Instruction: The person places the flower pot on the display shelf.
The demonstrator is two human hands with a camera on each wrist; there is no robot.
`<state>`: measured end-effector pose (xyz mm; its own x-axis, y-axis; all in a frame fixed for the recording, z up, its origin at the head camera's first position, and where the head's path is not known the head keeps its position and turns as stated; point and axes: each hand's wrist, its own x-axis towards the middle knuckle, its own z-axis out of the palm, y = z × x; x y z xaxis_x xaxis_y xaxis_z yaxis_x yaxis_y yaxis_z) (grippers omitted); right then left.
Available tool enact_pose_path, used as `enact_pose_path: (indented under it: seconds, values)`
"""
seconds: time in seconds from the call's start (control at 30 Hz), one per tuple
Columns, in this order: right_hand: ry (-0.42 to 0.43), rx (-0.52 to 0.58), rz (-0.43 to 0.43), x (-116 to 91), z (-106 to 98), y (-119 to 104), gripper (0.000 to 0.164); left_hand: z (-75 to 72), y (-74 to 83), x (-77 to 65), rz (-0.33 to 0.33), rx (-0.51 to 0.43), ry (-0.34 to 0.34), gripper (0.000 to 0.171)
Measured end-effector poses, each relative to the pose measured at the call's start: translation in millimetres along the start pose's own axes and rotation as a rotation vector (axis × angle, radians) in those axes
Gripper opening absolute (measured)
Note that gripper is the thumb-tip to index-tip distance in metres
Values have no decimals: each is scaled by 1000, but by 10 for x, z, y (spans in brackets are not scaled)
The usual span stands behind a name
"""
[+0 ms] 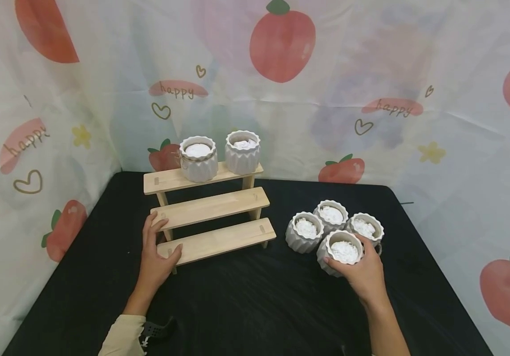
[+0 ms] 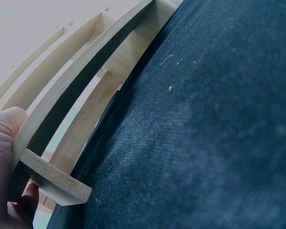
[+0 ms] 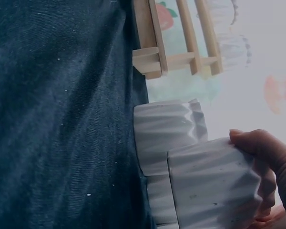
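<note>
My left hand [image 1: 158, 262] grips the left end of a three-step wooden display stand [image 1: 216, 240]. In the left wrist view its thumb [image 2: 12, 119] lies on the lowest board, with fingertips showing beneath. My right hand [image 1: 366, 272] holds the front white fluted pot [image 1: 330, 264] by its rim, thumb on the near side. That pot has white filling and appears tilted in the head view; in the right wrist view the held pot [image 3: 209, 186] overlaps a neighbouring pot [image 3: 164, 129]. Two similar pots, one tied with twine [image 1: 199, 168], the other plain [image 1: 242, 158], stand on the top step.
Behind and beside the held pot stand three more white pots: a left one [image 1: 301, 242], a back one [image 1: 329, 210] and a right one [image 1: 368, 222]. A black cloth [image 1: 246, 306] covers the table. A fruit-print curtain [image 1: 397, 59] hangs around the back and sides.
</note>
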<state>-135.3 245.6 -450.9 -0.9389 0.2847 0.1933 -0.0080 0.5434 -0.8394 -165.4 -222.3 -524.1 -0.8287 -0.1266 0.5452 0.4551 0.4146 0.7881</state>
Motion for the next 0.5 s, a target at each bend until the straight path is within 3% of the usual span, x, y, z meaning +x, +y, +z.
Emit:
enact_pose_path:
  seconds: [0.27, 0.5]
  values:
    - [5, -12, 5, -15, -30, -65, 95, -26, 359, 22, 21, -34, 12, 71]
    - [23, -7, 12, -19, -36, -156, 95, -44, 414, 36, 18, -36, 6, 72]
